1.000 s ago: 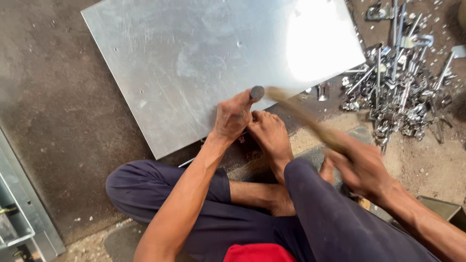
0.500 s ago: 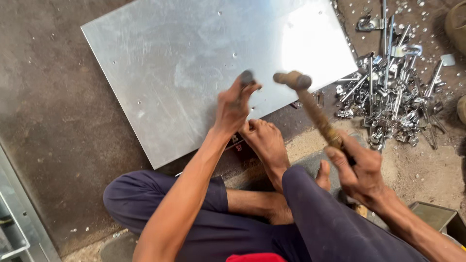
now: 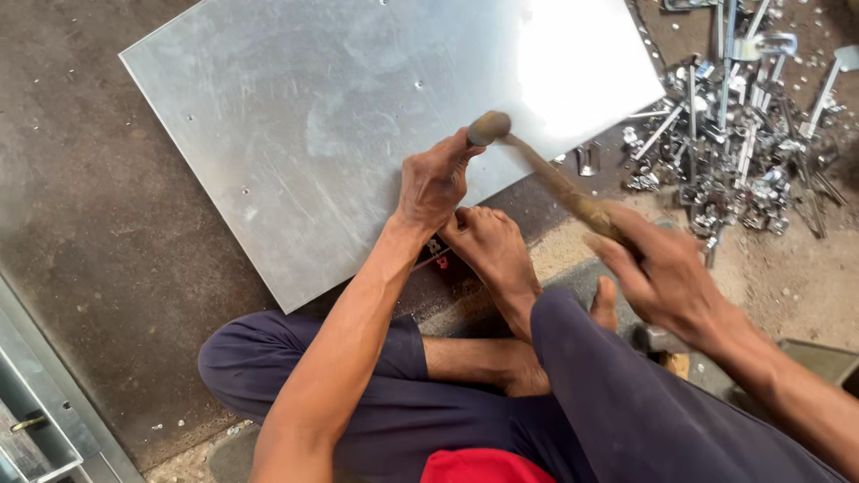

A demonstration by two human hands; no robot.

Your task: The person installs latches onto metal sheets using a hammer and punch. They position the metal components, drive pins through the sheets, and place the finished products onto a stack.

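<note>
A large shiny metal sheet [image 3: 358, 116] lies flat on the dark floor. My left hand [image 3: 434, 183] rests at its near edge, fingers closed around a small upright punch that is mostly hidden. My right hand [image 3: 667, 277] grips the wooden handle of a hammer [image 3: 537, 165], whose head sits right on top of my left hand's fingers. My bare foot [image 3: 488, 250] presses on the floor just under the sheet's edge, below the left hand. I sit cross-legged in dark trousers.
A heap of shiny metal bolts, brackets and fittings [image 3: 743, 116] lies on the floor to the right of the sheet. A grey metal frame [image 3: 40, 411] runs along the lower left corner. A small metal clip [image 3: 586, 159] lies by the sheet's edge.
The hammer swung left and down from beside my left hand until its head met the top of the punch. My left hand and foot stayed in place.
</note>
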